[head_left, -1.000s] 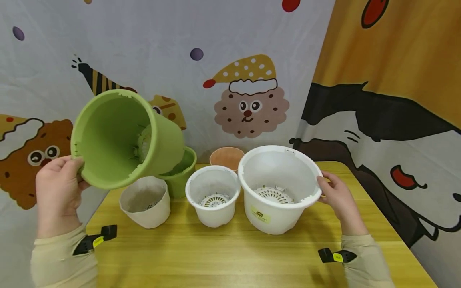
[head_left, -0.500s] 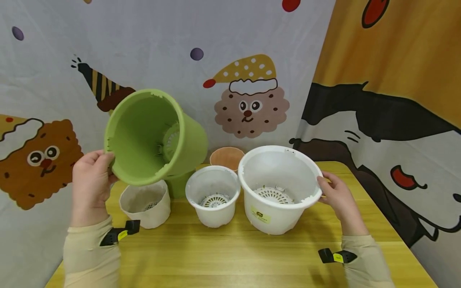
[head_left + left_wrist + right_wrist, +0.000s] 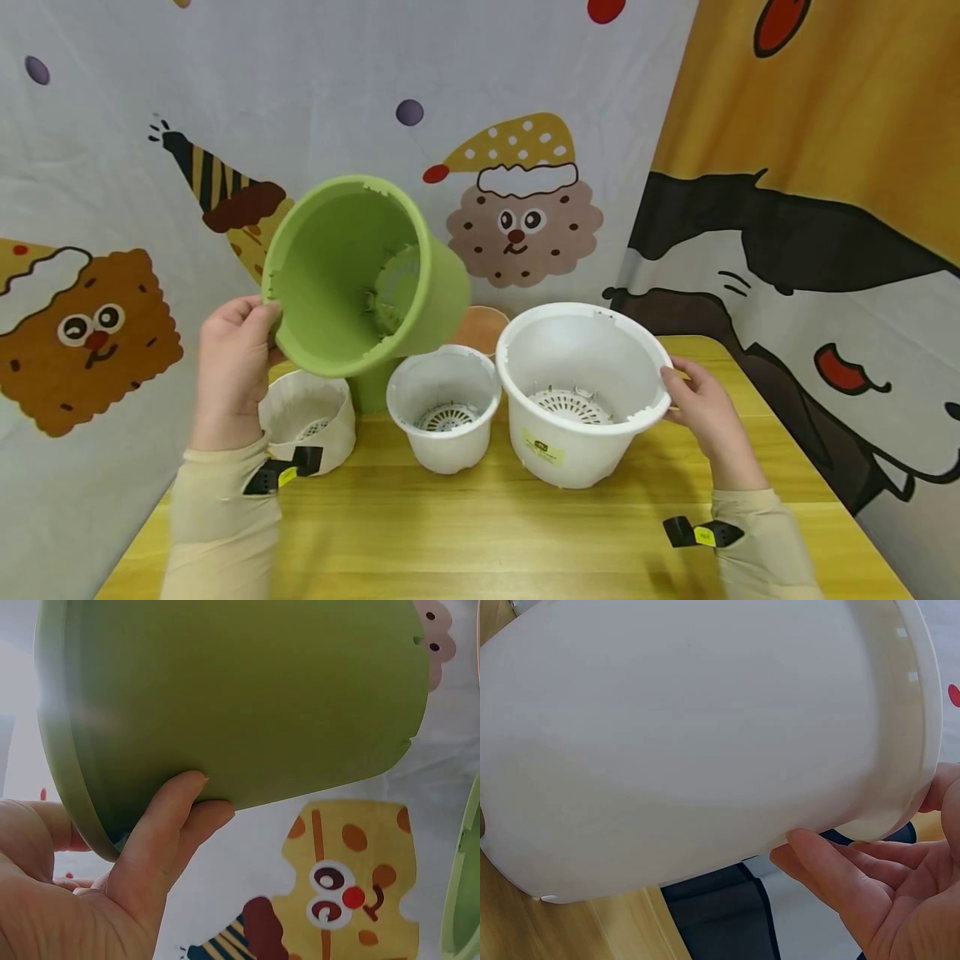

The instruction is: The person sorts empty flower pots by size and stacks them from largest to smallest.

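In the head view my left hand (image 3: 234, 362) grips the rim of a large green flowerpot (image 3: 444, 287), raised over the table and tipped so its mouth faces me. The left wrist view has the thumb at the rim and fingers along the outer wall of the green flowerpot (image 3: 247, 697). My right hand (image 3: 705, 412) pinches the right rim of a large white flowerpot (image 3: 558, 458), which stands upright on the table with a yellow label in front. In the right wrist view, fingertips (image 3: 802, 844) lie against the outside of the white flowerpot (image 3: 675, 750).
On the wooden table (image 3: 450, 542) stand a smaller white pot (image 3: 450, 454) and a cream pot (image 3: 333, 446). Behind them are a smaller green pot (image 3: 371, 392), mostly covered by the raised one, and a terracotta-coloured pot (image 3: 483, 327). A cartoon-printed cloth (image 3: 322, 83) hangs behind.
My left hand has carried the large green flowerpot to the right and slightly up, from over the cream pot towards the smaller white pot. My right hand and the large white flowerpot have stayed put.
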The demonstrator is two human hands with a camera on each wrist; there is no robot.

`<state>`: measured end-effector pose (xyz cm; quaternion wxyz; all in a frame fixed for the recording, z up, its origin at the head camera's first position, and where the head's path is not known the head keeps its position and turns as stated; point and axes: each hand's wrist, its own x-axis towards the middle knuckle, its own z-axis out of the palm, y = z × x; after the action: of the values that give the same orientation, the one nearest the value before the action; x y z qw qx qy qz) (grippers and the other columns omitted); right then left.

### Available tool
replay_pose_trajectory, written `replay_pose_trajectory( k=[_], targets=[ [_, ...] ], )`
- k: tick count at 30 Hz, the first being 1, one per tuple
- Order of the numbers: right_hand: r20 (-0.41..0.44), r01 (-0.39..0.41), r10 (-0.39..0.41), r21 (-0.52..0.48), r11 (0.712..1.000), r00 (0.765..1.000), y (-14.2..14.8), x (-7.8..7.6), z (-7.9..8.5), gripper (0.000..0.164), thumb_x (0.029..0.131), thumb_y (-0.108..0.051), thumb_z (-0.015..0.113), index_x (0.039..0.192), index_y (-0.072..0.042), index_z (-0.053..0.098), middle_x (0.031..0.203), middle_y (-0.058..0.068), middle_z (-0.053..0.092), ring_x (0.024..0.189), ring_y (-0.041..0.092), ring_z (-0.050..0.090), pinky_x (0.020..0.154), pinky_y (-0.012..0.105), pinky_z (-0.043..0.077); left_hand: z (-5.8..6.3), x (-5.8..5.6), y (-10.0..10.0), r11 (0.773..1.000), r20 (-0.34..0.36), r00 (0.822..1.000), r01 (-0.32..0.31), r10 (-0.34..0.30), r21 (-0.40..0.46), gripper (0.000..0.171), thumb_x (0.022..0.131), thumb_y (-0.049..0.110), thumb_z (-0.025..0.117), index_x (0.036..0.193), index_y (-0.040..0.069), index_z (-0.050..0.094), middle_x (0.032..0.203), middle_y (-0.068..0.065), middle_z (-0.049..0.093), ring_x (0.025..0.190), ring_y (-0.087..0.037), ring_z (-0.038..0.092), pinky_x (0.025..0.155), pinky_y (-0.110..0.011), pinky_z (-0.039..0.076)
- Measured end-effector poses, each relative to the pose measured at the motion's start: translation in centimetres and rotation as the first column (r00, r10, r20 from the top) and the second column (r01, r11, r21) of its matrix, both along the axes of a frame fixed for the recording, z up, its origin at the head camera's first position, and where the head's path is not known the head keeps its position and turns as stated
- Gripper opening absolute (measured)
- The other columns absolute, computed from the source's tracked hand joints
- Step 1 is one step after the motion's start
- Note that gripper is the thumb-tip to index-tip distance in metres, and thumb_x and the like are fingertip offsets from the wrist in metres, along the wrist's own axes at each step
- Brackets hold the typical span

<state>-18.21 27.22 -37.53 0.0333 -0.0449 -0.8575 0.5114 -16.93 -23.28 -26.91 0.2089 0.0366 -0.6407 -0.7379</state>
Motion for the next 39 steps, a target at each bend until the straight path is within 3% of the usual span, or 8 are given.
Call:
replay_pose_trajectory(
  k=[6,12,19,26,39],
  targets=[
    [-0.010,-0.001,0.001,-0.009,1.000,1.000,0.0,0.0,-0.1,0.065,0.105,-0.040,0.042,0.149,0.007,0.034,0.131,0.032,0.049,0.093,0.021,0.062,0.073,0.024,0.058,0.6,-0.7,1.6,0.999,-0.016,0.999,0.034,-0.034,-0.026,0.017,0.097,0.005,0.052,0.099,-0.009,0.061,0.071,-0.006,0.067,0.058,-0.012,0.067,0.052,-0.022,0.057],
    [0.010,0.009,-0.009,-0.004,1.000,1.000,0.1,-0.1,-0.1,0.067,0.105,-0.043,0.041,0.150,0.006,0.032,0.133,0.032,0.048,0.096,0.026,0.062,0.074,0.025,0.059,0.9,-1.6,3.2,0.996,-0.013,0.999,0.045,-0.046,-0.082,0.018,0.097,0.006,0.051,0.103,-0.008,0.062,0.073,-0.004,0.067,0.057,-0.010,0.067,0.050,-0.020,0.056],
    [0.008,0.010,-0.010,-0.020,1.000,1.000,0.0,0.0,0.0,0.066,0.105,-0.041,0.041,0.149,0.007,0.033,0.133,0.032,0.048,0.093,0.024,0.062,0.074,0.026,0.059,1.5,-2.6,5.0,0.986,-0.010,0.993,0.117,-0.119,-0.115,0.024,0.098,0.008,0.052,0.110,-0.012,0.059,0.078,-0.006,0.068,0.063,-0.011,0.069,0.056,-0.023,0.058],
    [0.001,0.014,-0.014,-0.017,1.000,1.000,0.0,0.0,-0.1,0.065,0.105,-0.041,0.041,0.149,0.007,0.034,0.132,0.032,0.049,0.092,0.022,0.062,0.073,0.025,0.059,2.5,-3.2,6.9,0.971,0.000,0.989,0.147,-0.150,-0.191,0.028,0.099,0.008,0.050,0.113,-0.014,0.060,0.080,-0.008,0.067,0.064,-0.012,0.069,0.058,-0.025,0.059],
    [-0.007,0.015,-0.016,-0.033,0.999,1.000,-0.1,-0.1,0.0,0.065,0.105,-0.040,0.042,0.148,0.008,0.034,0.133,0.033,0.048,0.090,0.019,0.062,0.072,0.023,0.058,3.2,-4.4,10.0,0.931,0.035,0.982,0.187,-0.185,-0.315,0.026,0.097,0.008,0.050,0.110,-0.011,0.062,0.091,-0.023,0.065,0.059,-0.014,0.067,0.058,-0.032,0.061]
  ],
)
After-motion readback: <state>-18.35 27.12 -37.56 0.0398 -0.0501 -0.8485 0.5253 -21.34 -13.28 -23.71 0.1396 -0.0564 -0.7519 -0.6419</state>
